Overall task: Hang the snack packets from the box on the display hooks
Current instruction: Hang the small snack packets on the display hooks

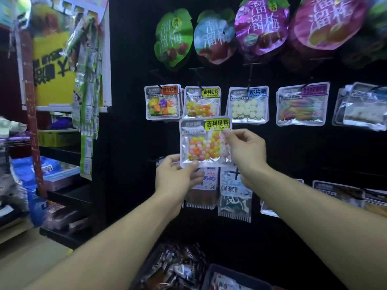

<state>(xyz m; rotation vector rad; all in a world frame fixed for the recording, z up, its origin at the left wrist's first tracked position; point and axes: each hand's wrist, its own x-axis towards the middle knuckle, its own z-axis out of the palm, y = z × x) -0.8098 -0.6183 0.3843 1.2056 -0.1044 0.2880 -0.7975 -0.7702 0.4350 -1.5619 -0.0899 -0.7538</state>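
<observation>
Two bare forearms, sleeveless as far as visible, left hand (177,176) and right hand (245,151) seemingly ringless

We see jelly-bean packet (206,141): clear silver, yellow label, orange-pink-yellow-white beans; milk-tablet packet (248,105): blue label, white discs; display board (129,101) black.

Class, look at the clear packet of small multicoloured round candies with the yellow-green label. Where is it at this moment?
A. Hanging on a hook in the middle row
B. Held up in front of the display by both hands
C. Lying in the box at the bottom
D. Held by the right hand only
B: the clear packet of small multicoloured round candies with the yellow-green label is pinched at its bottom-left corner by the left hand and at its right edge by the right hand, just below the matching packet already hung on a hook.
</observation>
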